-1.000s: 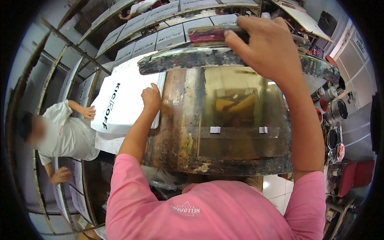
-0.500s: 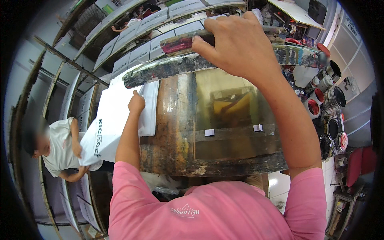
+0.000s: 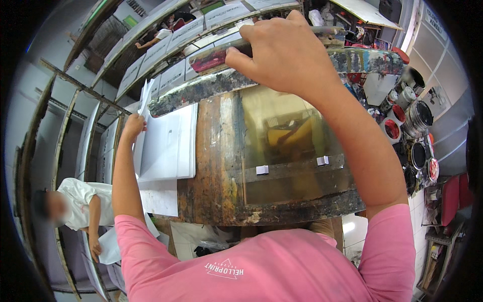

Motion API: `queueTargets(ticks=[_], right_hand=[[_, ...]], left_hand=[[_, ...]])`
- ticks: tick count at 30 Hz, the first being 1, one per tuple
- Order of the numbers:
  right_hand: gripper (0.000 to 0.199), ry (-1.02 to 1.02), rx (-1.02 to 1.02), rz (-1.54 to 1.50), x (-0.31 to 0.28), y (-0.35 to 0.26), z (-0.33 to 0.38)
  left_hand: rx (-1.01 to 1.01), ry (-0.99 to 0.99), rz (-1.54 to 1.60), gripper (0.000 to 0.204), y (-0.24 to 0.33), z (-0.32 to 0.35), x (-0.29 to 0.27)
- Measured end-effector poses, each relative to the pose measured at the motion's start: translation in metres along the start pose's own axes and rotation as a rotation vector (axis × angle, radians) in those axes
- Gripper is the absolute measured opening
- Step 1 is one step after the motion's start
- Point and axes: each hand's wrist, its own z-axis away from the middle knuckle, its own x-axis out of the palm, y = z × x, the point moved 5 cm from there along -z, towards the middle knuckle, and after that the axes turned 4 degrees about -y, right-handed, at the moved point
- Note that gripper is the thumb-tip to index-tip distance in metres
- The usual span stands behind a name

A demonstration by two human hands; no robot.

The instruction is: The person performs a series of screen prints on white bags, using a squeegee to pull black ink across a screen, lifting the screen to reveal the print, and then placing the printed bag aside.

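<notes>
At the left, my left hand [image 3: 133, 126] is closed on the edge of a white sheet [image 3: 145, 100], which stands tilted up at the side of a stack of white sheets [image 3: 171, 146]. My right hand [image 3: 287, 55] is closed over an ink-stained wooden bar [image 3: 214, 59] with red ink on its end; the far fingers are partly hidden. A second paint-crusted bar [image 3: 198, 89] runs just below it, raised over the worktable. Beneath my right arm, a glossy glass-like panel [image 3: 297, 186] is set in the table, with two small pale tabs [image 3: 262, 170] on it.
The worn wooden table edge [image 3: 226, 214] lies close to my body. Another person [image 3: 78, 201] at the left holds a white sheet [image 3: 109, 246]. Racks hold printed sheets [image 3: 186, 35] at the back. Ink tubs [image 3: 391, 128] and a red chair [image 3: 453, 199] stand at the right.
My left hand has moved left and taken the sheet's edge. The printed sheet has left the stack; the other person has moved lower, holding a sheet. My right hand has shifted slightly left with the bar.
</notes>
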Motion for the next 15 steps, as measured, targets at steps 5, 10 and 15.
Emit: queueTargets(ticks=[5, 10, 15], right_hand=[[0.050, -0.127, 0.011, -0.097, -0.010, 0.007, -0.011], [0.054, -0.208, 0.026, -0.125, -0.007, 0.002, -0.020], [0.055, -0.331, -0.010, -0.153, -0.021, 0.004, -0.018]], left_hand=[[0.071, -0.100, -0.068, 0.027, 0.057, 0.033, 0.075], [0.277, -0.578, 0.155, 0.011, 0.033, 0.025, 0.195], [0.131, -0.397, -0.131, 0.041, 0.165, 0.062, 0.329]])
